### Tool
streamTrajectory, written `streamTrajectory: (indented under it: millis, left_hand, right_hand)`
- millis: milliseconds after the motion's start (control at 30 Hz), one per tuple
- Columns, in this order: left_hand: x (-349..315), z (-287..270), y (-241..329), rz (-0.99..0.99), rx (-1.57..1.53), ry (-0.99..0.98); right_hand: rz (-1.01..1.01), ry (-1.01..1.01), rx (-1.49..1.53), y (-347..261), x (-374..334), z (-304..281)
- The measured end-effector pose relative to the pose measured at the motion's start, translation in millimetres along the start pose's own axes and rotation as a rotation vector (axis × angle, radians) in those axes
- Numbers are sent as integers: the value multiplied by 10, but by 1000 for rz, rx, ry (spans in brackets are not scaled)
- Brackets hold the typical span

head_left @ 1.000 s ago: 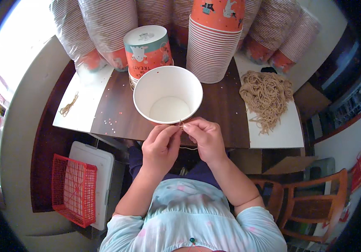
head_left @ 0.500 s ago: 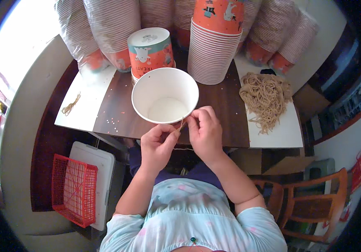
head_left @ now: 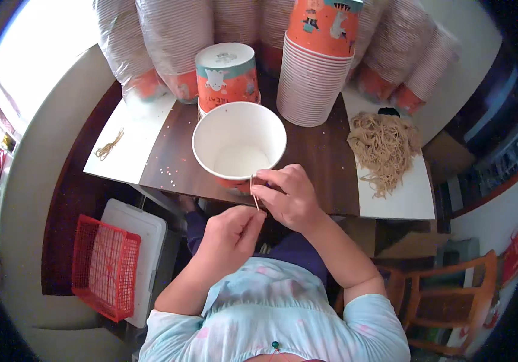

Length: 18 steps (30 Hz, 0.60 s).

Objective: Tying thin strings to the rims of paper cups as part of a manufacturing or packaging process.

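A thin tan string (head_left: 255, 196) runs between my two hands. My left hand (head_left: 231, 233) is closed, with the string pinched at its thumb and fingertips. Farther from me, my right hand (head_left: 290, 196) pinches the string's upper part just in front of the paper bucket's rim. The large paper bucket (head_left: 241, 136), white inside and orange outside, stands open side up near the table's front edge. Behind it, an orange bucket with a teal band (head_left: 225, 75) is upside down. Whether the string is attached to the bucket is hidden by my right fingers.
A tall stack of paper buckets (head_left: 312, 78) rises at the back, with plastic-wrapped stacks (head_left: 180, 42) behind. Tan strings (head_left: 385, 148) lie heaped at the right, with a small bundle (head_left: 109, 146) at the left. Below left is a red basket (head_left: 105, 265); a wooden chair (head_left: 452, 298) stands right.
My hands have drawn apart, the left one coming down toward me. The string now shows as a straight line between them. The view has shifted slightly.
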<state>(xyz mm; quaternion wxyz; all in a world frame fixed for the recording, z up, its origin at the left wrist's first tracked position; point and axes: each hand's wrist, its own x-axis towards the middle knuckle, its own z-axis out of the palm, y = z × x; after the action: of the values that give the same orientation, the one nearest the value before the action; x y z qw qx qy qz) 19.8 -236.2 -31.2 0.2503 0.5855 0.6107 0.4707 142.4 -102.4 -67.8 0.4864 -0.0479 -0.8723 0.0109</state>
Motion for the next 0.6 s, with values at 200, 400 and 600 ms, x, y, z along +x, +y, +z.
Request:
streamTrajectory:
  millis: [200, 400, 600]
  left_hand:
    - [21, -76, 87, 12, -270, -147]
    - [-51, -186, 77, -53, -353, -252]
    - [-93, -161, 177, 107, -317, -262]
  right_hand:
    - [-62, 31, 146, -129, 50, 19]
    - [-10, 108, 352, -255, -10, 74]
    - [87, 48, 193, -151, 90, 73]
